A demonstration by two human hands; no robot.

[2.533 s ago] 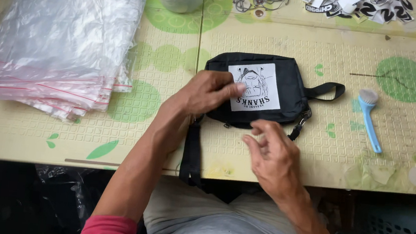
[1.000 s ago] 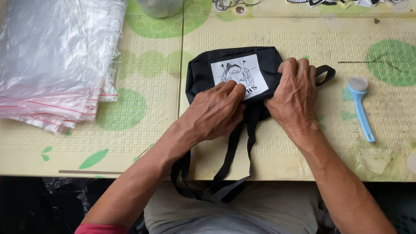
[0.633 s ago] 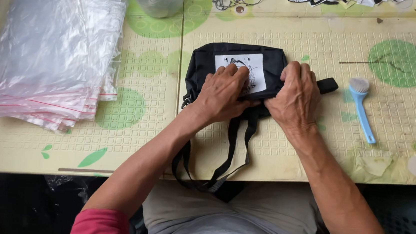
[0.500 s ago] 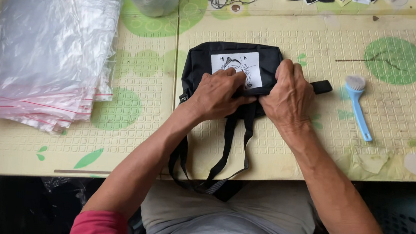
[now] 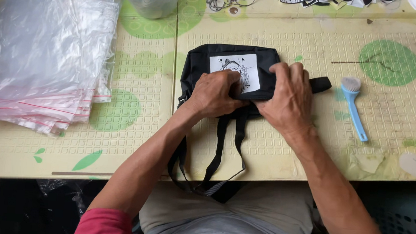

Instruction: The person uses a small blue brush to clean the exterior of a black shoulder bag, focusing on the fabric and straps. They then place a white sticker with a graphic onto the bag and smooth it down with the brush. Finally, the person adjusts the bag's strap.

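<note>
**Both hands press down on the little black bag**

A moment ago the right hand [image 5: 290,96] was off the bag, near the table's edge. Now it lies flat on the small black cloth bag [image 5: 232,69], fingers spread over its right end. The left hand [image 5: 215,92] has slid down to the near edge of the white picture patch [image 5: 235,71] and is curled there, pinching the cloth. The bag sits in the middle of the yellow table with green spots [image 5: 290,154]. Its black straps [image 5: 215,153] hang over the near edge. A stack of clear plastic bags [image 5: 43,52] lies far left. A blue brush [image 5: 355,107] rests to the right.
</note>
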